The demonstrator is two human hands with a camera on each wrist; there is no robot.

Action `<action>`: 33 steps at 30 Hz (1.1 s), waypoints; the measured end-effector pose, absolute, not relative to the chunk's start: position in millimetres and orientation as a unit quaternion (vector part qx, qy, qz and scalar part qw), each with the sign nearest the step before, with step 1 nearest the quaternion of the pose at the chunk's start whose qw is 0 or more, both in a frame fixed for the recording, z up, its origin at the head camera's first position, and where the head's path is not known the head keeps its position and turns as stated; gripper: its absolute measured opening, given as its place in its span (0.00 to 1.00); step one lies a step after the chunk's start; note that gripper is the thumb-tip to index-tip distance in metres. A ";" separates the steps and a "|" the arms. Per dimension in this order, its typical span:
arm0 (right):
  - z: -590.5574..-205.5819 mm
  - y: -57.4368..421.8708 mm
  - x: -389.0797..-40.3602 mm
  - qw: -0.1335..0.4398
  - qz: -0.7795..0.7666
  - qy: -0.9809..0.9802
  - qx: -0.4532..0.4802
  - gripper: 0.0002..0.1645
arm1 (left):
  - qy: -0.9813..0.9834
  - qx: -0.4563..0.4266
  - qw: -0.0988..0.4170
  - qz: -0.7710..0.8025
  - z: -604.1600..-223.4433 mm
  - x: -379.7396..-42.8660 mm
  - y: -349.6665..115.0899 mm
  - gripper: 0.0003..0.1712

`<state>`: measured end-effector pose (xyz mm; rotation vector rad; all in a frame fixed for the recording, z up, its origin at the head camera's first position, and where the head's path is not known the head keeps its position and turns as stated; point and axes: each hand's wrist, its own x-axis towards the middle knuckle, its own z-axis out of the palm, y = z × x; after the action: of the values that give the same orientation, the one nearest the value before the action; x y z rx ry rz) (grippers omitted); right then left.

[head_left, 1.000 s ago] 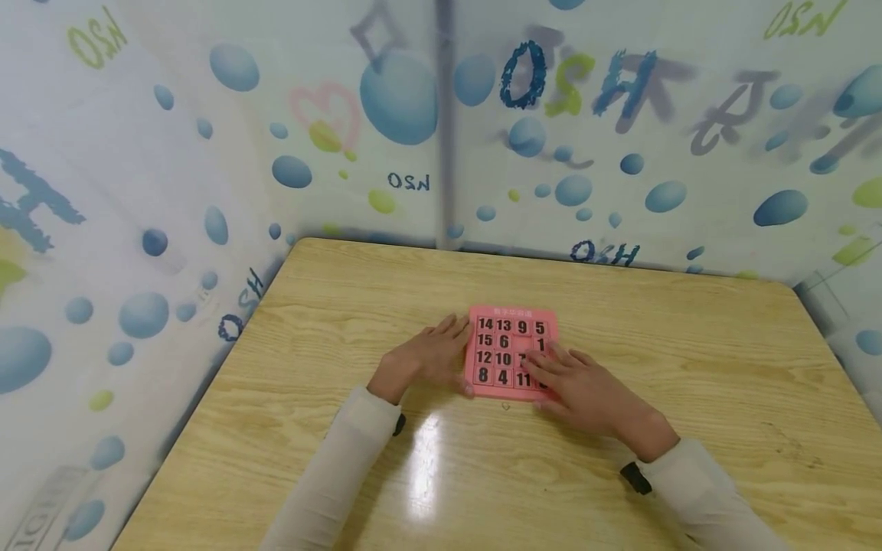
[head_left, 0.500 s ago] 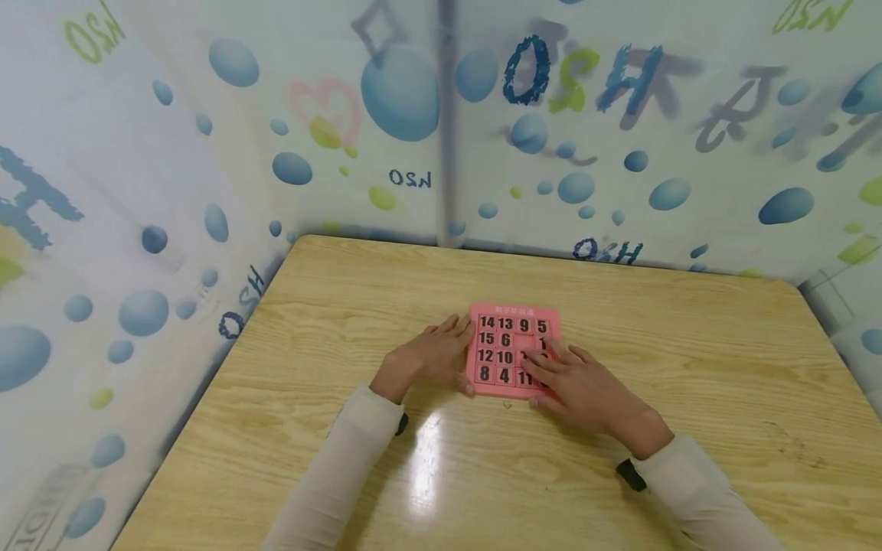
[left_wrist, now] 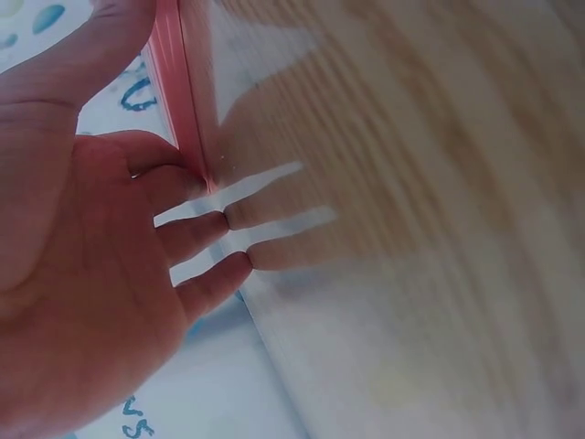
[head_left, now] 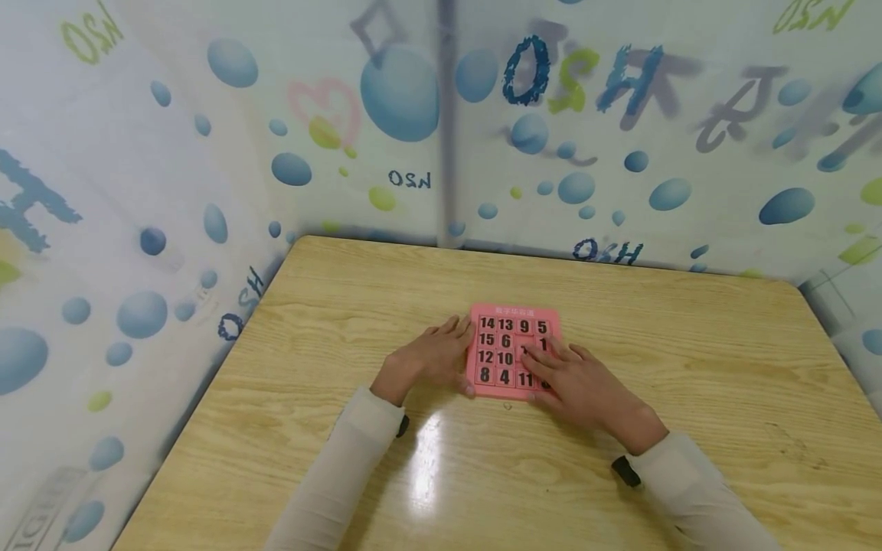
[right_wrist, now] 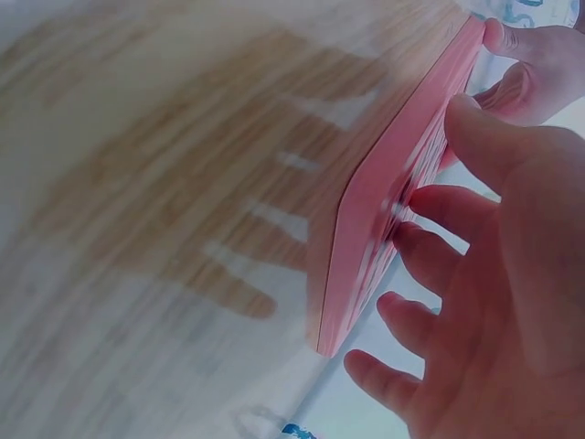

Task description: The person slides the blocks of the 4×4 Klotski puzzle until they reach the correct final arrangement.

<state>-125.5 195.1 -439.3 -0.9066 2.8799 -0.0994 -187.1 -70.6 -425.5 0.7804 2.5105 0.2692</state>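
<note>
A pink sliding number puzzle (head_left: pixel 505 392) lies flat on the table, its black-numbered tiles in a square frame. My left hand (head_left: pixel 427 358) rests along the puzzle's left side, thumb at the near left corner. Its fingers are fairly straight in the left wrist view, and the index finger touches the pink edge (left_wrist: pixel 180 101). My right hand (head_left: pixel 586 390) reaches over the right side, fingertips pressing on tiles in the third column. Its thumb (right_wrist: pixel 475 128) is by the near edge. Those fingers hide several tiles on the right.
The light wood table (head_left: pixel 344 306) has a glossy reflection near the front. A patterned wall (head_left: pixel 586 153) with blue drops and letters stands along the back edge, and another on the left.
The right fingertips have slid a tile in the third column, apparently the 7, away toward the puzzle's top into the gap beside the 6. The left hand has stayed in place.
</note>
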 end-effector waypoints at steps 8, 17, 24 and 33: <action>-438.9 193.3 -129.4 0.065 -0.040 0.953 -0.292 0.37 | 0.921 0.286 0.245 0.101 -425.6 -187.0 -70.5 0.69; -437.6 191.2 -134.9 0.086 -0.041 0.956 -0.277 0.38 | 0.920 0.287 0.247 0.098 -428.3 -188.7 -70.4 0.69; -438.5 191.2 -138.1 0.083 -0.038 0.956 -0.278 0.38 | 0.921 0.289 0.245 0.094 -428.0 -188.9 -70.3 0.69; -439.1 191.4 -140.1 0.084 -0.036 0.959 -0.269 0.38 | 0.921 0.288 0.246 0.093 -426.7 -188.3 -69.7 0.68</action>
<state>-140.1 191.4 -439.1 -0.8028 2.8601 -0.1070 -188.3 -69.7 -426.7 0.7846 2.5117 0.2550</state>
